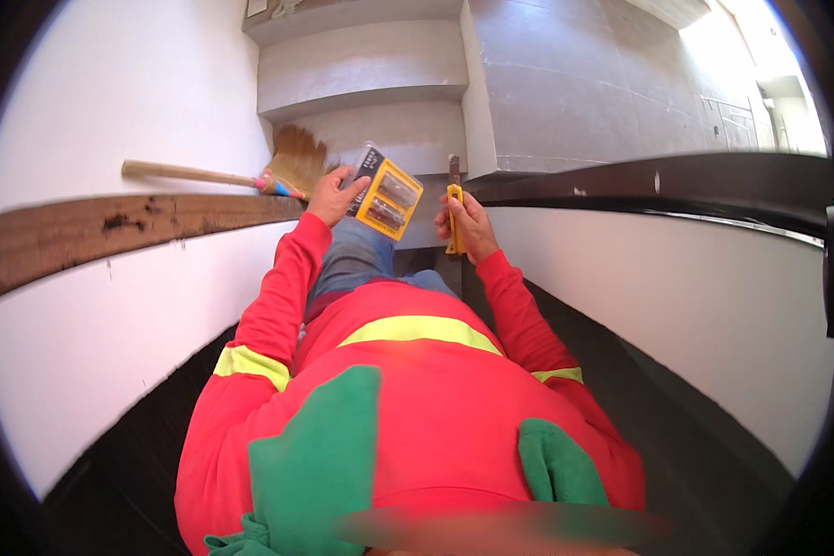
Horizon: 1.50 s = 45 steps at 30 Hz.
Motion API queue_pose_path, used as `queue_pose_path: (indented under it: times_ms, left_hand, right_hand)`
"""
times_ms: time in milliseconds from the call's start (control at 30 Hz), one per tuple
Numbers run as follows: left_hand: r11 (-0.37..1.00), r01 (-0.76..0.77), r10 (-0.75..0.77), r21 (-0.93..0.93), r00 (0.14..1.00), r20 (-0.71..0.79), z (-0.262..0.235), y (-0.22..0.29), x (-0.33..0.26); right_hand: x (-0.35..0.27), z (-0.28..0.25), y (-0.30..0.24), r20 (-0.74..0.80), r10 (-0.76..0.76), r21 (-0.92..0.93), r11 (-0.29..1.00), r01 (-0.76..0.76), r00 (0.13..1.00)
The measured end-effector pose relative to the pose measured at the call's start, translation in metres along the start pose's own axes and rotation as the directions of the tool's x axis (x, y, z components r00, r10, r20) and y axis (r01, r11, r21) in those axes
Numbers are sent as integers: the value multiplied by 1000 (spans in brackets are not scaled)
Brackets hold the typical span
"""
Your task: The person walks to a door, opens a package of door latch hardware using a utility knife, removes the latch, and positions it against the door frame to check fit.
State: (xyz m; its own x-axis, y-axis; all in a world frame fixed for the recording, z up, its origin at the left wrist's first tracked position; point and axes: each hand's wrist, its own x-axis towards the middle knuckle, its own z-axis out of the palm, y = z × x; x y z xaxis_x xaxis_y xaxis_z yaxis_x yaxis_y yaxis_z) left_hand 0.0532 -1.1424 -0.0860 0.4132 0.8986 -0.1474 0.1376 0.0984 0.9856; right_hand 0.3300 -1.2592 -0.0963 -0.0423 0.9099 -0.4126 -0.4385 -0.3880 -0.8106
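Note:
My left hand [334, 195] is closed on the left edge of a yellow and black blister pack [386, 196]. Two shiny metal pieces show under its clear plastic, too small to name for certain. To the right of the pack, and apart from it, my right hand [473, 227] grips a yellow utility knife [455, 221]. The knife stands upright in my fingers, its long brownish blade out and pointing away from me. Both hands are held out in front of my body, above my jeans.
A straw broom [296, 165] lies beyond my left hand, its handle along a wooden rail [139, 227] on a white wall. Grey concrete steps [361, 57] lie ahead. At right, a dark rail [658, 183] tops another white wall [667, 269], with a grey tiled floor [602, 83] beyond.

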Motion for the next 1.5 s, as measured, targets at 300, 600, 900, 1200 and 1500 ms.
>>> queue_pose_path:
  times_ms: [300,600,900,1200,1500]
  left_hand:
    - [794,49,-142,606,984,107,-49,105,270]
    - [709,-70,-160,702,953,257,-57,220,367]
    - [588,-69,-177,806,961,211,-20,230,465]
    - [528,15,-251,849,958,140,54,223,542]
    - [564,34,-347,825,916,199,92,206,644]
  right_hand:
    - [218,58,-178,-157,-286,-659,744,116,945]
    - [290,93,-293,-170,-367,-891,454,16,915]
    - [362,39,-348,-206,-303,-936,340,-97,930]
    - [410,-25,-381,-104,-308,-982,181,-49,946]
    - [489,-103,-415,-97,-191,-995,41,-91,977]
